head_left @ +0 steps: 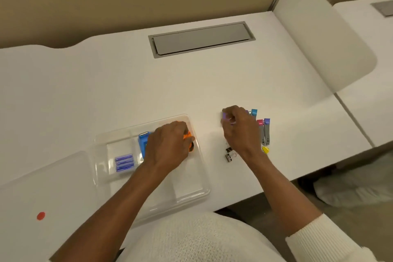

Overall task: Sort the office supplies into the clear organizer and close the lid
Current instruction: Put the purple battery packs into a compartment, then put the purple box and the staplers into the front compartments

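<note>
The clear organizer [197, 185] lies on the white desk with its lid [49, 181] swung flat to the left. Purple batteries [124, 162] fill one compartment and a blue item [143, 141] sits beside them. My left hand [168, 144] is inside the organizer's far right compartment, closed on an orange item [188, 135]. To the right, my right hand [238, 128] pinches a small purple item [225, 116] over the desk. Beyond it lie cyan, pink and purple-capped grey items [264, 132], a yellow piece [265, 150] and metal binder clips [229, 154].
A grey cable hatch [202, 39] is set into the desk at the back. A red dot sticker [41, 216] marks the lid. A white divider panel [323, 34] rises at the right, and the desk's front edge runs close to my body.
</note>
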A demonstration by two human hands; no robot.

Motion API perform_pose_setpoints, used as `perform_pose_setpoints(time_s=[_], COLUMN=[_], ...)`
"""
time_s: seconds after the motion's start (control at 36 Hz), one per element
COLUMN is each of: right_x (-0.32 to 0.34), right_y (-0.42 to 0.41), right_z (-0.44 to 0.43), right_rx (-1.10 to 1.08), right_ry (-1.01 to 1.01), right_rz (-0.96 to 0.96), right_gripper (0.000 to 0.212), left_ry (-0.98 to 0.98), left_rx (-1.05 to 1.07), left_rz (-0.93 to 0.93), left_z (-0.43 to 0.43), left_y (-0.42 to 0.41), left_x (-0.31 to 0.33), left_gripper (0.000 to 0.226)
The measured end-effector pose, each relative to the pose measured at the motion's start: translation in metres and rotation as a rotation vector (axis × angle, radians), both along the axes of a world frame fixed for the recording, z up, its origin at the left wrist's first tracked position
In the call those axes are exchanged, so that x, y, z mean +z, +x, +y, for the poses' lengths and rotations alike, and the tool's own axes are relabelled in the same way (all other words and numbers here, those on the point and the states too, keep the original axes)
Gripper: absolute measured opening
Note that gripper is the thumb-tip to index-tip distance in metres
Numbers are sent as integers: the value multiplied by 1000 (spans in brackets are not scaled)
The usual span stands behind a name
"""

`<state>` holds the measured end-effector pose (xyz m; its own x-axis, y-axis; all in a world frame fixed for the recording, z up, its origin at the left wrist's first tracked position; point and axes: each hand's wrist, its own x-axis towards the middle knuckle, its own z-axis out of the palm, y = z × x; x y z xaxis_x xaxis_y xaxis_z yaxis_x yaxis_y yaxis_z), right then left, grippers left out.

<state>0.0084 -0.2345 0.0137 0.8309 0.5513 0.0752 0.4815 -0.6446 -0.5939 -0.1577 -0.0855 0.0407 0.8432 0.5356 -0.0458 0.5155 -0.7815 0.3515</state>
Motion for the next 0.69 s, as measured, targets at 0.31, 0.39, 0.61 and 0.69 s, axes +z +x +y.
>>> perform_pose_setpoints(time_s=[0.31,0.39,0.61,0.69], right_x=[-29,-34,-50,-54], right_y=[50,55,80,90], right_z=[-78,-82,-80,-78], right_rx=[-244,-350,-355,-317], right_ry=[-208,-236,-376,-422], right_rz=[-49,-70,110,156], right_gripper=[36,51,84,86], left_ry=[77,132,130,132], left_rx=[-415,-474,-680,-716], left_rz=[67,89,239,247], left_z=[-23,-24,-20,-20], left_y=[133,159,200,205], left_x=[-39,-47,-71,-75], left_gripper=[32,34,72,75])
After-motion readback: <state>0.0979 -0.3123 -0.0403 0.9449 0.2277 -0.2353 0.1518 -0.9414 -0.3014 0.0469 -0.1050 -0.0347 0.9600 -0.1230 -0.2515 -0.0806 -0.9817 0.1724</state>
